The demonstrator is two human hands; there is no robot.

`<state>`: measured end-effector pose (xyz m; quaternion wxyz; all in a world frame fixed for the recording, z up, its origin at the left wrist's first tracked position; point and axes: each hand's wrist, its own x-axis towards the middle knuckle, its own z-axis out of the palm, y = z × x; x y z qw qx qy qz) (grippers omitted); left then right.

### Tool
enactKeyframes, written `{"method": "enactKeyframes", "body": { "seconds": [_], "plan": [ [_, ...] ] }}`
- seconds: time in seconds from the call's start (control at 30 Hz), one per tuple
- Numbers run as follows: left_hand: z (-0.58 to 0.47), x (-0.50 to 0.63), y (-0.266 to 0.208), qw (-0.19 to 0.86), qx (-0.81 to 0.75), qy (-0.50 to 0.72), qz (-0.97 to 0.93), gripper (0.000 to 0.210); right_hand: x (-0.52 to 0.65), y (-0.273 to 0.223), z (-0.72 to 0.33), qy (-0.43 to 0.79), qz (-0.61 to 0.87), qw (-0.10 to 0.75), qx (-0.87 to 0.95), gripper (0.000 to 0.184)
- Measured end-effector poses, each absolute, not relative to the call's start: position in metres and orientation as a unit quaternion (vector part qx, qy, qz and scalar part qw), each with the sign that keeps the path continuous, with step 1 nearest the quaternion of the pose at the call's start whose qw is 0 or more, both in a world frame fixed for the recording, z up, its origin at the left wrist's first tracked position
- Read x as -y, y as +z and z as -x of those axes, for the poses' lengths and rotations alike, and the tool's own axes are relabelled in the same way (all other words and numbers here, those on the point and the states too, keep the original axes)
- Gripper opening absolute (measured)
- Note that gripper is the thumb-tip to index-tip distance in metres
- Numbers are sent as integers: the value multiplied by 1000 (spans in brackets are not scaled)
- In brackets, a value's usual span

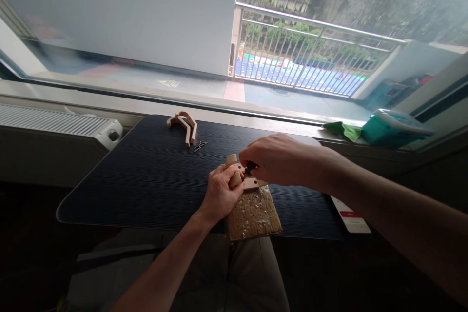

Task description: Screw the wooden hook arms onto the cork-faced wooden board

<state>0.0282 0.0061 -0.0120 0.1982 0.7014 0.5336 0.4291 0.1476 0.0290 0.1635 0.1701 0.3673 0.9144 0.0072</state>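
My left hand (220, 194) is closed around a light wooden piece (252, 184) with dark round holes and rounded upright ends, pressing it onto a brown block (254, 217). That block looks wrapped in shiny clear tape and is dotted with small holes; it sits at the table's front edge. Just above the wooden piece, my right hand (280, 160) grips a small dark tool (250, 167), its tip pointing down at the wood. Fingers hide most of the tool, so its exact kind cannot be made out.
On the dark table (146, 180), two curved wooden pieces (188, 126) lie toward the back, with several screws (199, 147) beside them. A phone (351, 214) rests at the right edge. A green cloth (342, 130) and a teal box (393, 128) stand on the windowsill. A radiator (73, 124) is left.
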Motion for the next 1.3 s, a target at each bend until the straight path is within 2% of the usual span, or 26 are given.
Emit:
{"method": "enactKeyframes", "body": {
  "seconds": [0.3, 0.5, 0.77, 1.0, 1.3],
  "plan": [
    [-31, -6, -16, 193, -530, 446, -695, 17, -30, 157, -146, 28, -411, 184, -892, 26],
    [-31, -6, -18, 216, -517, 476, -678, 17, -30, 167, -145, -7, -381, 196, -903, 19],
    [-32, -6, -19, 212, -524, 477, -673, 12, -37, 150, -162, -31, -388, 115, -914, 22],
    [-31, -7, -22, 213, -518, 477, -678, 9, -36, 151, -156, -19, -393, 142, -908, 24],
    [-30, -7, -23, 216, -516, 473, -681, 8, -41, 144, -162, -80, -367, 85, -923, 23]
  ]
}}
